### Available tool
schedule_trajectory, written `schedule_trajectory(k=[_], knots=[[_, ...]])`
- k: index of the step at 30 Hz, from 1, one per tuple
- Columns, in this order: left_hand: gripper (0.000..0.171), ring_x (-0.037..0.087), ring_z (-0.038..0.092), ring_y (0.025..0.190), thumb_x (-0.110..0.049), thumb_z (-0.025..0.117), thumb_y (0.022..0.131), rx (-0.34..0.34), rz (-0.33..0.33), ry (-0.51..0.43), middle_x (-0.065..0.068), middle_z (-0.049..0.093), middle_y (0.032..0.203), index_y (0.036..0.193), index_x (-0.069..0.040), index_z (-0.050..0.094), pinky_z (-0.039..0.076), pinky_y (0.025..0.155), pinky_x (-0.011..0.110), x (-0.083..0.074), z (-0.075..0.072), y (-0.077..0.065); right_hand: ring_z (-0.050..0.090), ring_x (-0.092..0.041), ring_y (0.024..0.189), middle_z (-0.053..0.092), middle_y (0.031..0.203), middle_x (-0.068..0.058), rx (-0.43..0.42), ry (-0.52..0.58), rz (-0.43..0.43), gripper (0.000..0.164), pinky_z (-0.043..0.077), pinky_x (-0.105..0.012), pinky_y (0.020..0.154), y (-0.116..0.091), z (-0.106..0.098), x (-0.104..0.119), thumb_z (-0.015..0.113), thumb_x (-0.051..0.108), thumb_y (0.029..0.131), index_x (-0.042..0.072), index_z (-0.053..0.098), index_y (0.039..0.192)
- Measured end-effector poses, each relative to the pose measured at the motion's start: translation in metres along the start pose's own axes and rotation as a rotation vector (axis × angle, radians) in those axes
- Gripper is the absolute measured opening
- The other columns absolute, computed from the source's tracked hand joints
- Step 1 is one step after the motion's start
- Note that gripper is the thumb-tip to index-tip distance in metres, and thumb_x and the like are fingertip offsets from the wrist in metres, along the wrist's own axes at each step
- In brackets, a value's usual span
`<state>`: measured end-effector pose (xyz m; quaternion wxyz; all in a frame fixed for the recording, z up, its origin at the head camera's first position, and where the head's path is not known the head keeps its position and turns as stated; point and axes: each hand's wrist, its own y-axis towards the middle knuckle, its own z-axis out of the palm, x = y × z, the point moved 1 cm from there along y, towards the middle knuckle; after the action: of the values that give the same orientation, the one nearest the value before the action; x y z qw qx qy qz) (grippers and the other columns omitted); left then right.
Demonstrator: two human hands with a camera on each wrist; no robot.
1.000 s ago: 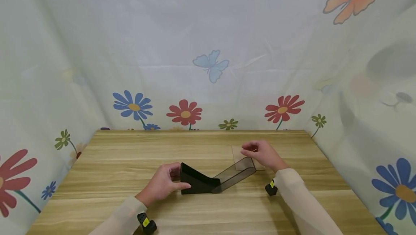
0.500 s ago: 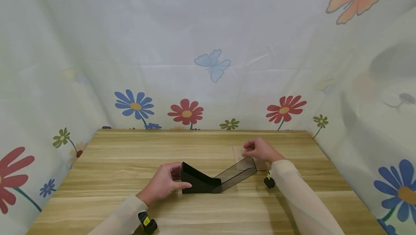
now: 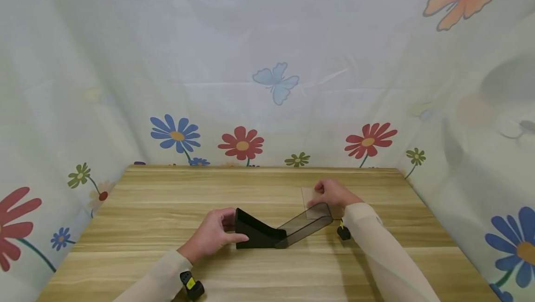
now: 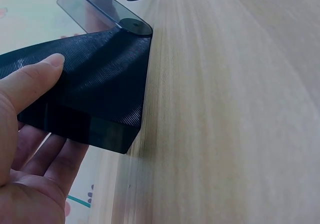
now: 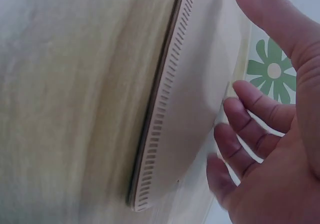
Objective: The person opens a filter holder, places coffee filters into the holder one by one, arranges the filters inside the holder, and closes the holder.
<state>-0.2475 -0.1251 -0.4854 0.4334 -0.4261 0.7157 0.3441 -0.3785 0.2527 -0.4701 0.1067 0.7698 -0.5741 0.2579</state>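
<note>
My left hand grips the tall left end of a black wedge-shaped box standing on the table, thumb on the near side and fingers behind. A smoky see-through lid, hinged at the box's low end, is swung open and slants up to the right. Beyond the lid lies a thin beige square piece with a row of short slits along one edge. Over this piece hovers my right hand, its fingers loosely bent with nothing between them. In the left wrist view the ribbed side of the box shows under my thumb.
The wood-grain table ends at a white curtain printed with flowers and butterflies, which also hangs along both sides. A small black wrist device sits at my left cuff, another at my right.
My right forearm has shifted a little to the left and the thumb has dipped lower over the beige piece. My left hand, the box and its lid stay as they were.
</note>
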Motion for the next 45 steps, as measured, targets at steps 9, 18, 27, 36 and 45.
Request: schedule_trajectory(k=[9,18,27,36,45], knots=[[0.036,0.016,0.072,0.092,-0.036,0.088,0.08,0.009,0.012,-0.004,-0.002,0.076,0.105,0.109,-0.021,0.072,0.058,0.084,0.027,0.0008,0.0002,0.0002,0.062,-0.033,0.113,0.065,0.126,-0.022,-0.004,-0.095,0.059,0.081,0.05,-0.051,0.101,0.0015,0.0023,0.0,0.091,0.045,0.074,-0.008,0.06,0.126],[0.038,0.017,0.072,0.092,-0.037,0.088,0.079,0.005,0.001,0.005,-0.002,0.076,0.105,0.11,-0.022,0.072,0.057,0.085,0.027,0.0032,-0.0002,0.0018,0.062,-0.032,0.111,0.065,0.125,-0.023,-0.005,-0.131,0.052,0.08,0.051,-0.05,0.1,0.0029,0.0011,0.0021,0.092,0.042,0.074,-0.01,0.06,0.126],[0.04,0.018,0.071,0.094,-0.038,0.088,0.079,0.014,-0.007,-0.006,-0.001,0.076,0.107,0.112,-0.022,0.072,0.058,0.087,0.029,0.0033,-0.0008,0.0011,0.057,-0.024,0.095,0.065,0.112,-0.018,0.003,-0.117,0.054,0.075,0.051,-0.044,0.091,0.0043,0.0004,0.002,0.092,0.037,0.075,-0.009,0.059,0.124],[0.039,0.018,0.071,0.094,-0.038,0.089,0.079,0.012,-0.011,-0.004,-0.002,0.076,0.107,0.111,-0.022,0.072,0.057,0.086,0.027,0.0034,-0.0002,0.0013,0.05,-0.02,0.085,0.059,0.097,-0.011,0.016,-0.083,0.071,0.069,0.045,-0.035,0.079,0.0042,-0.0004,0.0023,0.092,0.033,0.076,-0.009,0.059,0.119],[0.038,0.018,0.071,0.094,-0.036,0.089,0.079,0.003,-0.017,-0.009,-0.002,0.076,0.107,0.111,-0.022,0.072,0.056,0.085,0.024,0.0023,-0.0004,0.0008,0.059,-0.028,0.1,0.064,0.12,-0.026,0.002,-0.078,0.06,0.078,0.051,-0.048,0.095,0.0051,-0.0017,0.0019,0.093,0.032,0.075,-0.013,0.057,0.127]])
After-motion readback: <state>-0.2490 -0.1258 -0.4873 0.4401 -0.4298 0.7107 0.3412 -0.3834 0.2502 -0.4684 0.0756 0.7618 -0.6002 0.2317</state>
